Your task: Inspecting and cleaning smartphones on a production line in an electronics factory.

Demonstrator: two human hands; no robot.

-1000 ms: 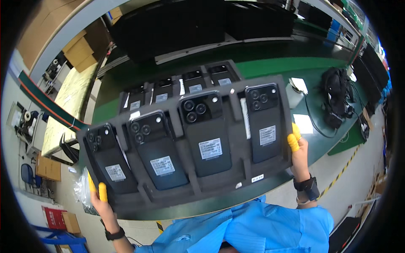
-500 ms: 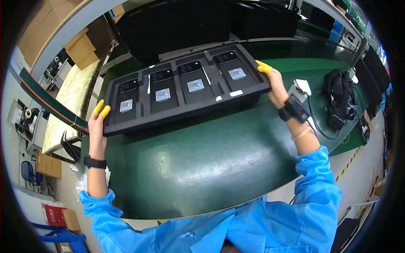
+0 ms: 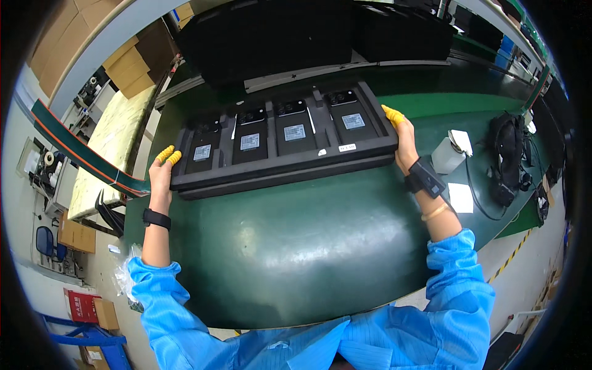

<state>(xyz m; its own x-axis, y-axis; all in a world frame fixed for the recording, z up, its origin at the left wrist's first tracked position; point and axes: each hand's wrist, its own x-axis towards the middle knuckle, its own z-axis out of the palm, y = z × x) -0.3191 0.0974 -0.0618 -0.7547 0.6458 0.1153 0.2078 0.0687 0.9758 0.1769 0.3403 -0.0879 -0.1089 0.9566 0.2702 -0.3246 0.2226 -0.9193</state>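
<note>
A black foam tray (image 3: 290,154) lies over the far part of the green table, with a second dark layer just beneath its front edge. Several dark phones (image 3: 295,132) rest in its slots, camera ends away from me, each bearing a pale label. My left hand (image 3: 161,174) grips the tray's left end, and my right hand (image 3: 404,143) grips the right end. Yellow finger cots cover some fingertips on both hands. The fingers under or behind the tray's ends are partly hidden.
The green table (image 3: 296,246) spreads out in front of me. To the right stand a white bottle (image 3: 446,155), a white paper (image 3: 460,198) and a black bag (image 3: 507,157) with cables. Large black panels (image 3: 271,43) line the back.
The tray has come down and turned more level, its right end lower than before, now resting over the dark layer. Both hands moved with it and kept their hold.
</note>
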